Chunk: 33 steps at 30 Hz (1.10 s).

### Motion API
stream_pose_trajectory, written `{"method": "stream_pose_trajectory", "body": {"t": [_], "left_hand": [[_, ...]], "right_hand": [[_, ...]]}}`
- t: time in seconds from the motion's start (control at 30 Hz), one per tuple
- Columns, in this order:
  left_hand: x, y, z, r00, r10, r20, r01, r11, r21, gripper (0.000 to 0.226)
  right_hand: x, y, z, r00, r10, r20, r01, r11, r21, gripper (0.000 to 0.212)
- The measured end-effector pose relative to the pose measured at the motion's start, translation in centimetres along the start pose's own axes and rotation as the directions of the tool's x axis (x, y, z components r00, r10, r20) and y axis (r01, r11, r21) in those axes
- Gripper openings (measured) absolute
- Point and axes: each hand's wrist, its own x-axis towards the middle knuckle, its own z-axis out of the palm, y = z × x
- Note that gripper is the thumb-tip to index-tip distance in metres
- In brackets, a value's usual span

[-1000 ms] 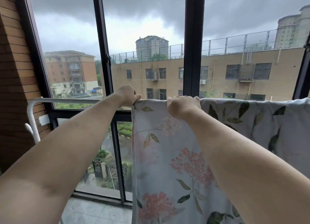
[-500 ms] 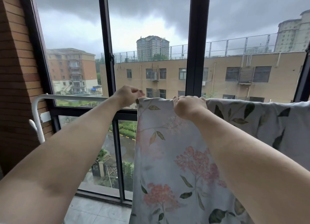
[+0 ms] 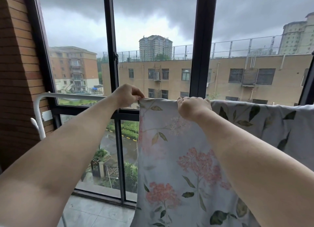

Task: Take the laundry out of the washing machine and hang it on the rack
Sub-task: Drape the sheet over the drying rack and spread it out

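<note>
A pale floral cloth (image 3: 171,152) with pink blossoms and green leaves hangs over the top bar of a white drying rack (image 3: 71,95). My left hand (image 3: 127,95) pinches the cloth's upper left corner at the bar. My right hand (image 3: 192,108) grips the top edge a little further right. Right of my right hand, more leaf-print fabric (image 3: 265,118) drapes over the same bar. The washing machine is not in view.
A tall black-framed window (image 3: 203,45) stands right behind the rack. A brick wall (image 3: 18,70) closes the left side, next to the rack's curved end. Grey floor tiles (image 3: 95,213) lie below.
Both hands keep their hold on the cloth's top edge. The view has shifted slightly, so the rack and hands sit a bit further right and lower in frame.
</note>
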Motion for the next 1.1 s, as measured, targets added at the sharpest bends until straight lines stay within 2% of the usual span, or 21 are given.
{"method": "stream_pose_trajectory", "body": {"t": [0.1, 0.17, 0.2, 0.27, 0.3, 0.33, 0.37, 0.43, 0.47, 0.5, 0.57, 0.6, 0.67, 0.73, 0.77, 0.87, 0.97, 1.03, 1.1], "left_hand": [[-0.3, 0.1, 0.5, 0.999, 0.025, -0.036, -0.025, 1.000, 0.003, 0.019], [-0.7, 0.1, 1.9, 0.980, 0.053, -0.190, -0.043, 0.997, 0.058, 0.017], [-1.2, -0.2, 3.0, 0.943, 0.086, -0.323, -0.060, 0.994, 0.091, 0.019], [-2.5, -0.4, 5.3, 0.791, 0.158, -0.591, -0.090, 0.986, 0.144, 0.023], [-3.1, -0.6, 6.6, 0.718, 0.151, -0.680, -0.073, 0.987, 0.143, 0.027], [-3.4, -0.9, 7.7, 0.673, 0.100, -0.733, -0.045, 0.994, 0.095, 0.031], [-3.6, -1.1, 8.8, 0.672, -0.010, -0.740, 0.000, 1.000, -0.013, 0.036], [-3.2, -1.3, 10.0, 0.723, -0.298, -0.623, 0.143, 0.947, -0.287, 0.044], [-3.0, -1.4, 10.3, 0.748, -0.379, -0.545, 0.208, 0.913, -0.350, 0.044], [-2.9, -1.6, 10.6, 0.781, -0.375, -0.500, 0.225, 0.915, -0.334, 0.040], [-3.0, -1.5, 10.8, 0.831, -0.225, -0.509, 0.143, 0.970, -0.196, 0.034], [-3.0, -1.4, 10.7, 0.824, -0.165, -0.542, 0.107, 0.985, -0.136, 0.034], [-2.8, -1.1, 9.8, 0.752, -0.120, -0.648, 0.093, 0.993, -0.076, 0.030], [-2.3, -1.3, 8.0, 0.682, -0.099, -0.725, 0.150, 0.989, 0.006, 0.026], [-2.1, -1.6, 7.0, 0.670, -0.070, -0.739, 0.195, 0.977, 0.084, 0.025], [-1.4, -3.0, 3.5, 0.716, 0.006, -0.698, 0.312, 0.892, 0.328, 0.029], [-0.9, -5.7, 0.7, 0.826, -0.142, -0.545, 0.437, 0.773, 0.461, 0.051], [-1.0, -7.4, -0.3, 0.853, -0.258, -0.454, 0.487, 0.706, 0.514, 0.064], [-1.2, -8.6, -0.6, 0.868, -0.297, -0.398, 0.480, 0.707, 0.520, 0.068]], "right_hand": [[-0.1, 0.1, 0.0, 1.000, 0.011, -0.003, -0.011, 1.000, 0.014, 0.061], [-0.1, 0.1, 0.0, 1.000, 0.018, -0.006, -0.018, 1.000, 0.016, 0.062], [-0.3, 0.1, 0.2, 1.000, 0.018, -0.015, -0.018, 1.000, 0.013, 0.062], [-0.3, 0.2, 0.3, 0.998, 0.011, -0.058, -0.012, 1.000, -0.006, 0.062], [-0.5, 0.3, 0.5, 0.996, 0.008, -0.087, -0.010, 1.000, -0.020, 0.061], [-0.7, 0.3, 0.7, 0.992, -0.002, -0.126, -0.002, 0.999, -0.035, 0.061], [-0.9, 0.2, 1.1, 0.987, -0.011, -0.159, 0.004, 0.999, -0.046, 0.060], [-1.2, 0.0, 1.7, 0.982, -0.020, -0.187, 0.011, 0.999, -0.052, 0.060], [-1.2, 0.0, 1.8, 0.980, -0.026, -0.196, 0.016, 0.999, -0.052, 0.059], [-1.2, -0.1, 1.9, 0.979, -0.032, -0.201, 0.022, 0.998, -0.052, 0.059], [-1.0, 0.1, 1.9, 0.977, -0.031, -0.212, 0.021, 0.999, -0.048, 0.059], [-1.0, 0.3, 1.9, 0.975, -0.028, -0.221, 0.019, 0.999, -0.044, 0.059], [-1.0, 0.6, 1.9, 0.970, -0.030, -0.240, 0.021, 0.999, -0.041, 0.058], [-1.1, 0.8, 1.9, 0.969, -0.033, -0.245, 0.023, 0.999, -0.041, 0.057], [-1.2, 0.8, 2.0, 0.970, -0.032, -0.243, 0.023, 0.999, -0.040, 0.057], [-1.5, 0.7, 1.9, 0.966, -0.037, -0.255, 0.028, 0.999, -0.038, 0.059], [-1.9, 0.5, 1.9, 0.959, -0.050, -0.278, 0.036, 0.998, -0.056, 0.064], [-2.0, 0.5, 1.9, 0.958, -0.048, -0.281, 0.032, 0.998, -0.061, 0.066], [-2.0, 0.3, 1.8, 0.963, -0.031, -0.268, 0.009, 0.997, -0.081, 0.065]]}}
